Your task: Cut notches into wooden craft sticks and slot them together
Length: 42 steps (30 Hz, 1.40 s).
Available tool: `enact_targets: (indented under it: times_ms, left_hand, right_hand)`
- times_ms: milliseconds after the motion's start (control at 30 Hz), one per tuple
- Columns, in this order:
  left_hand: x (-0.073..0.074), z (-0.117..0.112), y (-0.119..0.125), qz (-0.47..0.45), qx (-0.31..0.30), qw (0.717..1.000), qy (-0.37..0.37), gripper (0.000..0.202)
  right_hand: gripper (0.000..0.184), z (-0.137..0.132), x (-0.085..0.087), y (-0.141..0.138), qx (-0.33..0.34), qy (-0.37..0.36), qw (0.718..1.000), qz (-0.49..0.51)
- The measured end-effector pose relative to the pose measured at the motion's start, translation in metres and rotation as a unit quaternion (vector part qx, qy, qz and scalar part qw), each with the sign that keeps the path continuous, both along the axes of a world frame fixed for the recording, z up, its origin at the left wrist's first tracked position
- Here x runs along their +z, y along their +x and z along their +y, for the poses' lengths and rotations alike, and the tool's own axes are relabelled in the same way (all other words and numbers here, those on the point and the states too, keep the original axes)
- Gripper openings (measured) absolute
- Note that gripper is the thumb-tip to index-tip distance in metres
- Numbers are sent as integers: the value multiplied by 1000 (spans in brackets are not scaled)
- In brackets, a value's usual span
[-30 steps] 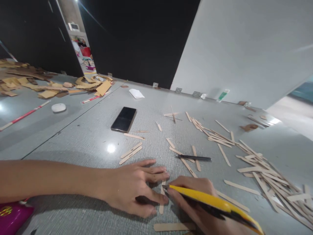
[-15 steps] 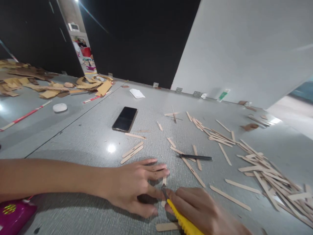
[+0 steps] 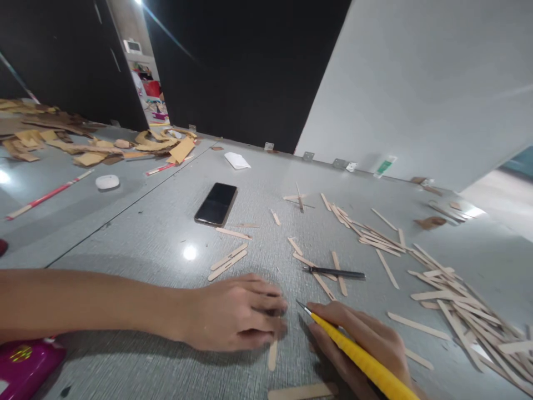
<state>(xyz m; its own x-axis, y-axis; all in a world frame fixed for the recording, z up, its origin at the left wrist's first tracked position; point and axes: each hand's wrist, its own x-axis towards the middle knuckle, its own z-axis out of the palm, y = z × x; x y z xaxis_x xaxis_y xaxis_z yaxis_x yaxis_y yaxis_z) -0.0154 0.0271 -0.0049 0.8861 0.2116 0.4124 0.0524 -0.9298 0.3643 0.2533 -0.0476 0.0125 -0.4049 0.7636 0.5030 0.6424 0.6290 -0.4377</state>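
My left hand (image 3: 235, 314) lies palm down on the grey table (image 3: 145, 233), fingers pressed together over a wooden craft stick (image 3: 272, 355) whose near end pokes out below them. To its right, my right hand (image 3: 360, 339) is closed round a yellow utility knife (image 3: 358, 355). The blade tip points up and left, just clear of my left fingertips. A second stick (image 3: 302, 391) lies at the bottom edge between my hands.
A black pen (image 3: 335, 273) lies beyond my right hand among loose sticks, and a big pile of sticks (image 3: 453, 294) spreads to the right. Farther back are a black phone (image 3: 216, 204), folded white paper (image 3: 237, 160), a white puck (image 3: 107, 181) and cardboard scraps (image 3: 83, 144). A magenta object (image 3: 25, 366) sits bottom left.
My left fingers have drawn together and flattened onto the stick. My right hand has pulled the knife off the stick, to the right, and the blade now points up-left.
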Motion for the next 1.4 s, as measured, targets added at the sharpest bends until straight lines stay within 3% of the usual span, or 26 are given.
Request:
enact_targets:
  times_ms: [133, 300, 400, 467, 600, 700, 967, 1133, 1200, 1333, 1400]
  left_hand:
    - [6, 2, 0, 0, 24, 999, -36, 28]
    - [17, 2, 0, 14, 54, 995, -84, 8]
    - [19, 2, 2, 19, 53, 993, -102, 11]
    - [17, 2, 3, 13, 55, 993, -100, 10]
    - [13, 4, 1, 8, 52, 995, -83, 16]
    - [14, 2, -2, 20, 48, 997, -60, 23]
    - [43, -39, -6, 152, 53, 984, 71, 30]
    - [36, -38, -6, 125, 30, 989, 76, 36]
    - [30, -30, -6, 105, 27, 993, 47, 43]
    - [24, -19, -7, 78, 32, 996, 10, 44]
    - [22, -17, -8, 93, 18, 995, 23, 42]
  right_hand:
    - [19, -1, 3, -4, -20, 5, 1000, 5]
    - [27, 1, -2, -2, -28, 15, 999, 23]
    - [40, 2, -6, -1, -20, 23, 999, 31]
    - [36, 0, -7, -1, -32, 30, 999, 28]
    - [17, -5, -5, -4, -87, 16, 996, 8]
    - [19, -5, -2, -6, -85, -10, 996, 15]
    - [21, 2, -3, -2, -37, 8, 998, 44]
    - [16, 1, -4, -2, -62, -116, 987, 94]
    - [24, 2, 1, -5, -91, -197, 963, 158]
    - [38, 1, 14, -10, -136, -337, 889, 278]
    - [37, -2, 18, -8, -142, -353, 885, 269]
